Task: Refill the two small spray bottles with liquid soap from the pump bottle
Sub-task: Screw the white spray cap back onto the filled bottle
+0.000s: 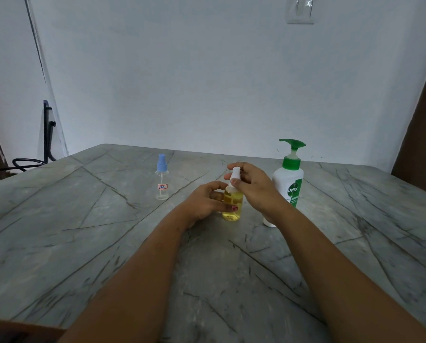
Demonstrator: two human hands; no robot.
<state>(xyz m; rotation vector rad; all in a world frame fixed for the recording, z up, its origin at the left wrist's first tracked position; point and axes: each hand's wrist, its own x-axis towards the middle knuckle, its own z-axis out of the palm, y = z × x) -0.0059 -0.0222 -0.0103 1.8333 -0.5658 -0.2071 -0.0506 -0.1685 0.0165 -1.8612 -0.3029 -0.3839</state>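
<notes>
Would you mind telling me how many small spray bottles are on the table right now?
2. The blue-capped spray bottle stands alone, looking empty, toward the table's left. The yellow-filled spray bottle stands at centre, held by the left hand, with the right hand on its white top. None appear hidden.

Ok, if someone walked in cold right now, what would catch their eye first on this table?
Probably the small spray bottle of yellow liquid at the table's middle: the left hand grips its body, the right hand pinches its white cap. Just right of it stands the green-topped white pump bottle. Off to the left, apart, stands a clear spray bottle with a blue cap that looks empty.
</notes>
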